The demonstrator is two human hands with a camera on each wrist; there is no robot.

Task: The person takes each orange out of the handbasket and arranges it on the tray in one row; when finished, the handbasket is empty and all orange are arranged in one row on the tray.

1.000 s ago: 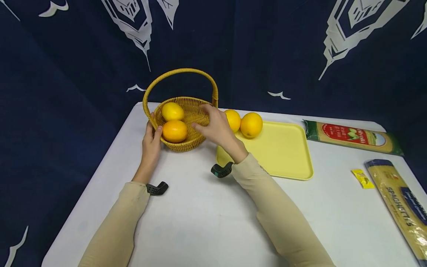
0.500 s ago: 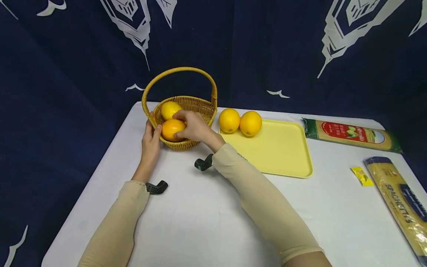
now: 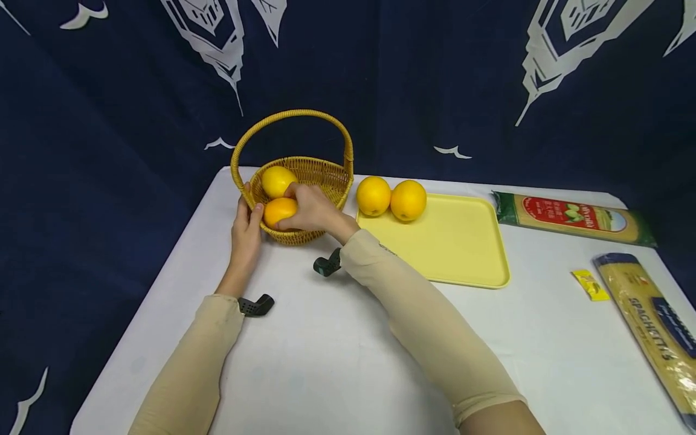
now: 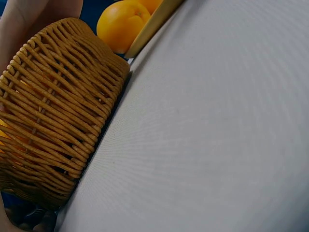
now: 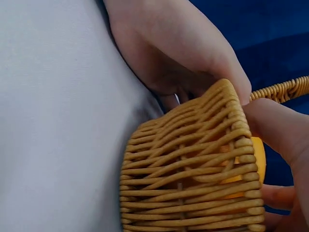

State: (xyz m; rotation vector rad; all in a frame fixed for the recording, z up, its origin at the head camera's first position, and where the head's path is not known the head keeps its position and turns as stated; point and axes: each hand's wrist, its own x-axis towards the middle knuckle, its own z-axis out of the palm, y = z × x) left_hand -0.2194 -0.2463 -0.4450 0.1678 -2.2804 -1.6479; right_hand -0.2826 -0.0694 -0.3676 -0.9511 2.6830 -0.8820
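A wicker basket (image 3: 326,172) with a tall arched handle stands at the table's back left. My left hand (image 3: 246,238) holds its left rim, thumb over the edge and fingers along the outside. Two oranges lie inside, a rear orange (image 3: 276,181) and a front orange (image 3: 278,210). My right hand (image 3: 315,210) reaches in over the near right rim and grips the front orange between thumb and fingers. In the right wrist view, the woven wall (image 5: 188,179) hides most of that orange (image 5: 259,157).
Right of the basket, a yellow tray (image 3: 462,241) bears two more oranges (image 3: 408,200) at its back left corner. Farther right lie a green-ended pasta pack (image 3: 576,216), a small yellow packet (image 3: 590,286) and a spaghetti pack (image 3: 649,326). A dark blue curtain (image 3: 380,78) hangs behind.
My right hand has moved left from the basket's right side to the front orange and taken hold of it. The left hand has stayed on the rim.
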